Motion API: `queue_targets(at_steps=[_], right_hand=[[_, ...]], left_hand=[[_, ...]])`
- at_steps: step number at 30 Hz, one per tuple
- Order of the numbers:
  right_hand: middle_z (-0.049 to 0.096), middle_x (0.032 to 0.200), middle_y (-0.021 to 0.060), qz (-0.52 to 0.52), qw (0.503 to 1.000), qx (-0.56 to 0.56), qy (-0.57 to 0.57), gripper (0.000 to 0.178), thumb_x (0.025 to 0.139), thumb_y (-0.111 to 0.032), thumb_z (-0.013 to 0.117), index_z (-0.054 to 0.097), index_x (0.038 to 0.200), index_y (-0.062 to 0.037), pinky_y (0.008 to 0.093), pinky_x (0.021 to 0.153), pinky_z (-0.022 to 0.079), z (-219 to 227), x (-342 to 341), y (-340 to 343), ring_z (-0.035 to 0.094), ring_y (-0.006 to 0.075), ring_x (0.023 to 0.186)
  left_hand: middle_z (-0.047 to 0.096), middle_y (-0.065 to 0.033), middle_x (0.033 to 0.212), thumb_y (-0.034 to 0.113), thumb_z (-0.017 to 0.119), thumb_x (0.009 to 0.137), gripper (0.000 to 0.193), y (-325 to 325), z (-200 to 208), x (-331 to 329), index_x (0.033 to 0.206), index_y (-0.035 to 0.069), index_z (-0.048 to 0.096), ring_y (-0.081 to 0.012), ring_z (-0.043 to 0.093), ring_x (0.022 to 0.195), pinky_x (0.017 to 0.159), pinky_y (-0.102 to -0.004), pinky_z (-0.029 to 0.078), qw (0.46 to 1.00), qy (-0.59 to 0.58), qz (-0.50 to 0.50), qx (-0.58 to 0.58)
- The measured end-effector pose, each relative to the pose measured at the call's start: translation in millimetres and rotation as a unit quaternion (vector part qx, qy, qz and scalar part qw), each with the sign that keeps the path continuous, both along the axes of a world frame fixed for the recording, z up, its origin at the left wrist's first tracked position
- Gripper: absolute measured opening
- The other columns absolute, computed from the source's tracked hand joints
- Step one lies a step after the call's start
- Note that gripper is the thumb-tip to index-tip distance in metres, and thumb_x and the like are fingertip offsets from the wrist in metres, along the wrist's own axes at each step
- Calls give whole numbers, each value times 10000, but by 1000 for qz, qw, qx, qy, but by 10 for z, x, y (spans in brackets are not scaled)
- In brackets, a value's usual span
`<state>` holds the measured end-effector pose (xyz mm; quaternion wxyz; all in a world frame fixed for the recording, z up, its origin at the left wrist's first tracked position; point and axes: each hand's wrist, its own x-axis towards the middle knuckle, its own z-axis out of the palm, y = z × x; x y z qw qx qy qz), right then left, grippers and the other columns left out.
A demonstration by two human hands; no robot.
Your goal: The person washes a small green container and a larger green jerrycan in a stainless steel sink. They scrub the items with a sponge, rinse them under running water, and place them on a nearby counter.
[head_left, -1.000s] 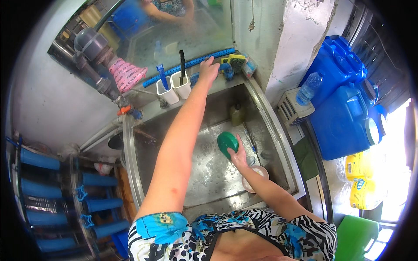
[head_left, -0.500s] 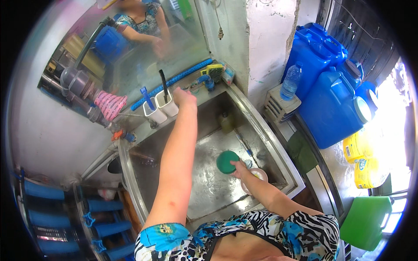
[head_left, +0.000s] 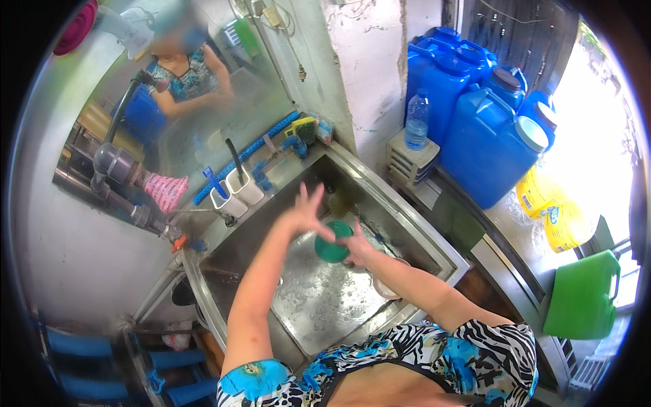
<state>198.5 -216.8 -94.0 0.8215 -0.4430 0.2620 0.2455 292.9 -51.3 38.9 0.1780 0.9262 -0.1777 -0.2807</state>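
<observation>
Head-worn fisheye, looking down, above sink (head_left: 312,315)

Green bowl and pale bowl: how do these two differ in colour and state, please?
The green bowl is deep green, the pale bowl whitish-pink. The green bowl is held by the right hand; the pale bowl sits in the sink. Both look round.

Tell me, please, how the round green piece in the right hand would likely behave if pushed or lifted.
The green piece is probably stiff: the right hand holds one edge and no sag shows. It may be slippery, as the sink floor below looks wet. Being round, it could roll if stood on edge.
</observation>
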Motion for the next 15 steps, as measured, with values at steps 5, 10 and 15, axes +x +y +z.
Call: queue_targets(at_steps=[5,10,15], right_hand=[[341,1503,193,118,979,37,-159,939,884,-112,657,44,1580,-259,543,938,496,764,-421,-179,443,369,1307],[248,1547,296,226,772,-332,-493,1129,604,-489,894,304,1531,-231,467,1155,283,867,-997,-388,238,407,1460],[283,1546,256,297,755,-283,-512,765,556,-417,928,681,1250,-210,470,1134,316,1193,-1432,-628,267,400,1449]], left_hand=[[154,-316,1554,458,965,400,1565,-35,-110,-1111,1572,110,-12,-433,242,1439,1162,-481,279,975,-12,21,-219],[125,-297,1580,331,957,429,1568,85,159,-1684,1539,0,-100,-394,218,1460,1169,-423,271,966,2,-13,-258],[11,-248,1612,324,950,475,1552,19,308,-1966,1540,34,-140,-367,165,1483,1179,-443,246,957,47,-100,-269]])
